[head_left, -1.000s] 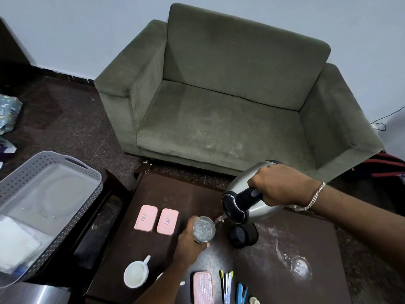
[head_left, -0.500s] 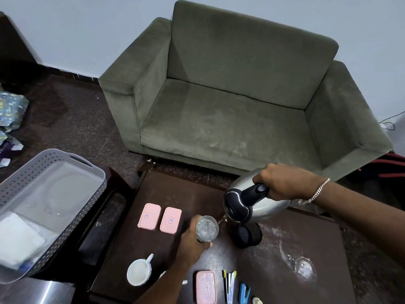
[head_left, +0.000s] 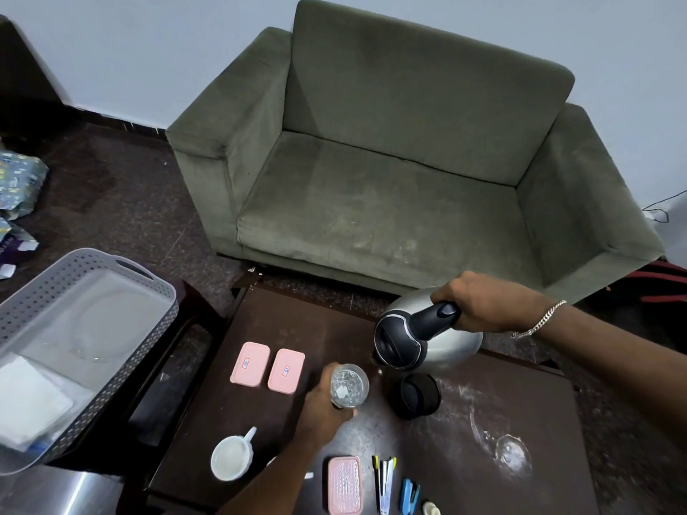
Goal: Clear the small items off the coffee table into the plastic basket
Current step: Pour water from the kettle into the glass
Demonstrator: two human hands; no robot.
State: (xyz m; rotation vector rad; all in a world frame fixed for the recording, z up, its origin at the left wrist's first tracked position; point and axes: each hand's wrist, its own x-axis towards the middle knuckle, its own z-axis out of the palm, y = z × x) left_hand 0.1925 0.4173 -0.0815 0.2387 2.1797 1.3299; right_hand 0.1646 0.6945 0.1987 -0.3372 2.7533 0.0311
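My right hand [head_left: 479, 302] grips the black handle of a silver kettle [head_left: 438, 340], held just above the dark coffee table [head_left: 323, 325] and tilted slightly left. My left hand [head_left: 321, 407] holds a clear drinking glass [head_left: 349, 384] with water in it, beside the kettle's spout. Two pink boxes [head_left: 267, 366] lie left of the glass. A white cup [head_left: 232, 457], a pink textured case [head_left: 345, 485], pens [head_left: 384, 481] and a blue stapler [head_left: 409, 494] sit near the front edge. The grey perforated plastic basket [head_left: 22, 310] stands to the left, off the table.
The kettle's black base [head_left: 415, 395] sits under the spout. An empty clear glass [head_left: 511, 453] lies on its side at the table's right. A green sofa [head_left: 390, 172] stands behind the table. White papers [head_left: 26, 399] lie in the basket. Packets [head_left: 18, 184] litter the floor at far left.
The kettle has tipped back toward level and lifted slightly right; no stream runs into the glass now. My left hand keeps the glass in nearly the same spot.
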